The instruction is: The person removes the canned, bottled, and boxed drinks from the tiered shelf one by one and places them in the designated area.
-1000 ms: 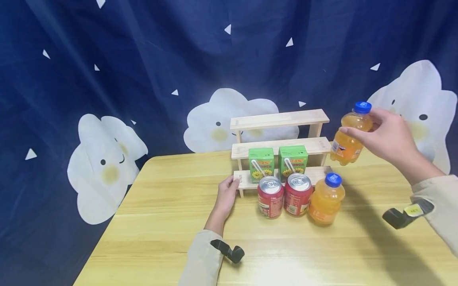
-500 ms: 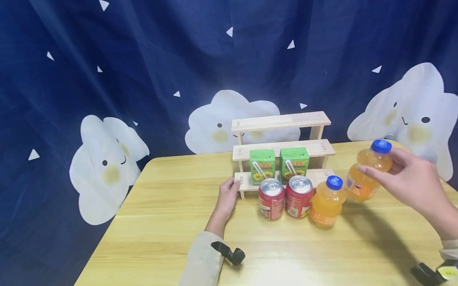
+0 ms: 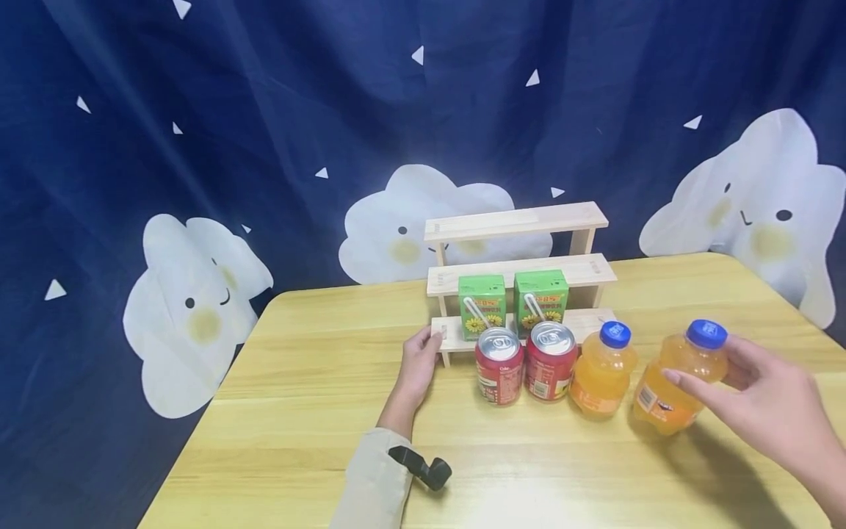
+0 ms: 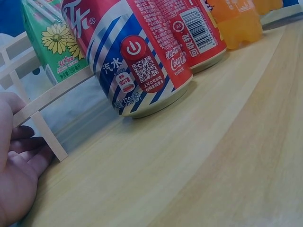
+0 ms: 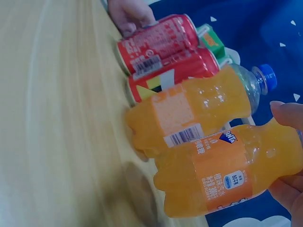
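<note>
In the head view my right hand (image 3: 773,404) grips an orange soda bottle (image 3: 674,386) with a blue cap, thumb and fingers round its upper part. The right wrist view shows the held bottle (image 5: 213,170) slightly tilted, its base close over the table. Just left of it stands a second orange soda bottle (image 3: 603,375). My left hand (image 3: 418,364) holds the left end of the lowest step of a three-tier wooden rack (image 3: 522,272), thumb on top. In the left wrist view its fingers (image 4: 28,158) curl under that step beside the rack's leg.
Two red cola cans (image 3: 500,367) stand in a row with the second bottle, in front of the rack. Two green drink cartons (image 3: 482,305) with straws sit on the lowest step. A dark blue curtain (image 3: 297,88) with clouds hangs behind the wooden table (image 3: 297,411).
My right hand has carried the bottle from beside the rack's upper tiers, rightward and then down toward the front, to beside the second bottle. The left hand has stayed on the rack.
</note>
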Available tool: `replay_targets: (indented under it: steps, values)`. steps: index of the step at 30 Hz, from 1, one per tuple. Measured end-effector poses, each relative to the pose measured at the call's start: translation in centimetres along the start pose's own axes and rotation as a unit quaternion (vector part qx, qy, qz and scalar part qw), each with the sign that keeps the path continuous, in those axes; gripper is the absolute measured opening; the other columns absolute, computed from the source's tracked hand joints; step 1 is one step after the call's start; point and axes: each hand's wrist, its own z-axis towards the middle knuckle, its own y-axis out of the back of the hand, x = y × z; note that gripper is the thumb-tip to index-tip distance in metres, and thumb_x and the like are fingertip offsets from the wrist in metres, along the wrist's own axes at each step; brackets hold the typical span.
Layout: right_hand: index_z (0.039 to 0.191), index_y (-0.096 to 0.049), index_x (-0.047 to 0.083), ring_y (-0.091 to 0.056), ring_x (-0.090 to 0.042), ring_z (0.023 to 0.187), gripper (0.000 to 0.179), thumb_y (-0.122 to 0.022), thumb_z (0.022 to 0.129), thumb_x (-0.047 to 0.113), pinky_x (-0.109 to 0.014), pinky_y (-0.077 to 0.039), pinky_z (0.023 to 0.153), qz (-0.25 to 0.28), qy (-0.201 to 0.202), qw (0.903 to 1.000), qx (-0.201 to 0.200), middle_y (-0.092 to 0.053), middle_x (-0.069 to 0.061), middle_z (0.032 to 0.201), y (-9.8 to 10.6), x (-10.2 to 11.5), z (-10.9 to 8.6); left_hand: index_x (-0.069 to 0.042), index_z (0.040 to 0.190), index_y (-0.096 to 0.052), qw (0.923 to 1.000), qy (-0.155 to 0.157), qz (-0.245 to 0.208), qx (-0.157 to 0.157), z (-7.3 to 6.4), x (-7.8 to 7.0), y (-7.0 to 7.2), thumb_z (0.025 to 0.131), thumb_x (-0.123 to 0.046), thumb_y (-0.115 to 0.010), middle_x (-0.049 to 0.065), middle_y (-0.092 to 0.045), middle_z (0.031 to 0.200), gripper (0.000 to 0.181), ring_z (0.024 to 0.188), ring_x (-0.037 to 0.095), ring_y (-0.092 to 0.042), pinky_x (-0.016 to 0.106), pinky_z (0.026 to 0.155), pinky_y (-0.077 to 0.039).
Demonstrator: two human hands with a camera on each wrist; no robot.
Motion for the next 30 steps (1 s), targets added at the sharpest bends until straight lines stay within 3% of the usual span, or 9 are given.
replay_targets:
  steps: [10,24,27,28,29,30]
  values:
    - [0.12,-0.062,0.004,-0.039,0.031,0.076,0.066,-0.084,0.068,0.035,0.004,-0.037,0.059,0.011,-0.006,0.9999,0.001,-0.063,-0.028,0.111,-1.0,0.1,-1.3,0.01,0.134,-0.042,0.9998,-0.008,-0.018,0.009,-0.1,-0.1,0.1,0.098,-0.012,-0.042,0.027,-0.049,0.133,0.042,0.124,0.035,-0.049,0.038,0.104,-0.042]
    - [0.122,-0.061,0.006,-0.037,0.032,0.079,0.068,-0.085,0.066,0.036,0.005,-0.036,0.062,0.01,-0.006,0.9998,-0.014,-0.063,-0.027,0.112,-2.0,0.0,-1.6,0.008,0.132,-0.046,0.9999,-0.008,-0.014,-0.001,0.0,0.0,-0.1,0.097,-0.011,-0.043,0.024,-0.054,0.129,0.04,0.115,0.03,-0.056,0.035,0.099,-0.048]
    - [0.123,-0.06,0.005,-0.064,0.006,0.084,0.07,-0.084,0.066,0.039,0.005,-0.036,0.06,-0.002,-0.014,0.9999,-0.005,-0.062,-0.027,0.114,-2.2,0.2,-1.7,0.008,0.133,-0.045,0.9999,-0.008,-0.013,-0.002,0.0,0.0,-0.1,0.097,-0.011,-0.043,0.024,-0.054,0.129,0.04,0.116,0.03,-0.056,0.035,0.099,-0.048]
    - [0.124,-0.059,0.006,-0.067,-0.004,0.086,0.071,-0.084,0.066,0.04,0.005,-0.035,0.06,-0.008,-0.016,0.9998,-0.002,-0.062,-0.027,0.115,-2.2,0.2,-1.7,0.008,0.133,-0.045,0.9999,-0.006,-0.014,-0.001,0.0,0.0,-0.1,0.097,-0.011,-0.043,0.024,-0.054,0.13,0.04,0.117,0.03,-0.055,0.035,0.099,-0.048]
    - [0.124,-0.059,0.006,-0.068,-0.005,0.085,0.072,-0.084,0.066,0.041,0.005,-0.035,0.059,-0.013,-0.017,0.9998,-0.001,-0.062,-0.026,0.115,-2.2,0.3,-1.7,0.008,0.133,-0.045,0.9999,-0.004,-0.015,-0.001,0.0,0.0,-0.1,0.097,-0.011,-0.044,0.024,-0.053,0.13,0.04,0.117,0.031,-0.055,0.036,0.1,-0.047]
    - [0.124,-0.059,0.006,-0.069,-0.018,0.088,0.072,-0.083,0.066,0.041,0.005,-0.035,0.059,-0.016,-0.016,0.9997,0.0,-0.062,-0.026,0.116,-2.2,0.3,-1.8,0.008,0.133,-0.045,0.9999,-0.005,-0.015,-0.001,0.0,0.0,-0.1,0.097,-0.011,-0.043,0.024,-0.053,0.131,0.04,0.118,0.032,-0.054,0.036,0.1,-0.047]
